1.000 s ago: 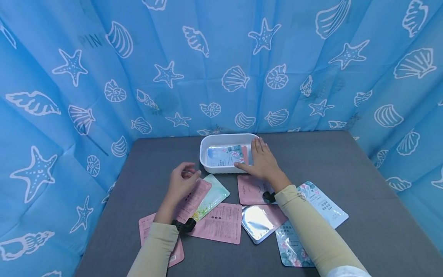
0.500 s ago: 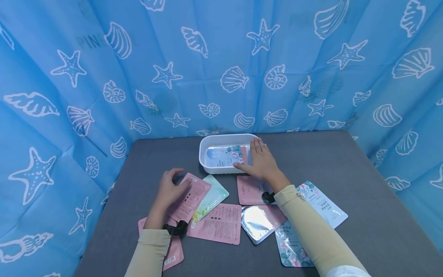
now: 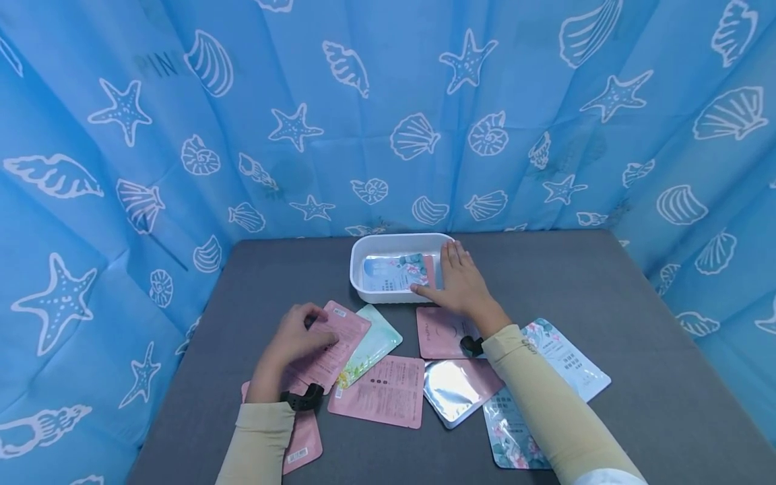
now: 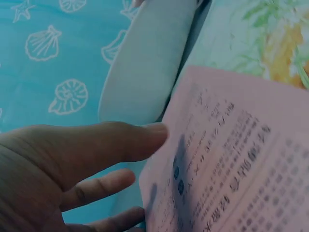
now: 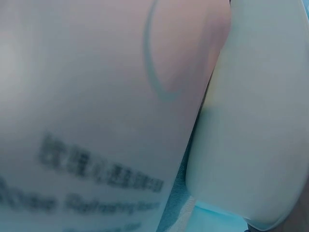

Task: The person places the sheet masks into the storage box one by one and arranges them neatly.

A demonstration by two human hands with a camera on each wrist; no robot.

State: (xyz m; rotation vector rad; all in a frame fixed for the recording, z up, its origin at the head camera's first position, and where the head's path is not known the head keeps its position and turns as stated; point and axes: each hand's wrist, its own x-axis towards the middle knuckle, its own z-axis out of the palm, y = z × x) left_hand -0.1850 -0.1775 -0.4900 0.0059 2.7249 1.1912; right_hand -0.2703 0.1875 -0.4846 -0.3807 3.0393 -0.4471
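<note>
Left hand [image 3: 299, 337] spread at the upper pink sachet [image 3: 345, 335], right hand [image 3: 461, 283] flat against the white tub [image 3: 388, 298]! Overlap could drag the green sachet [image 3: 374, 339].

The left hand [image 4: 43, 169] is near left, thumb at the edge of a pink packet [image 4: 231, 159]; white tub [image 4: 142, 63] beyond.

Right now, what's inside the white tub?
A floral packet lies over a pink packet; anything lower is covered, and the right hand hides part of the tub.

A blue curtain [image 3: 418, 87] (shell-printed in white) backs the grey table [image 3: 545, 276].
</note>
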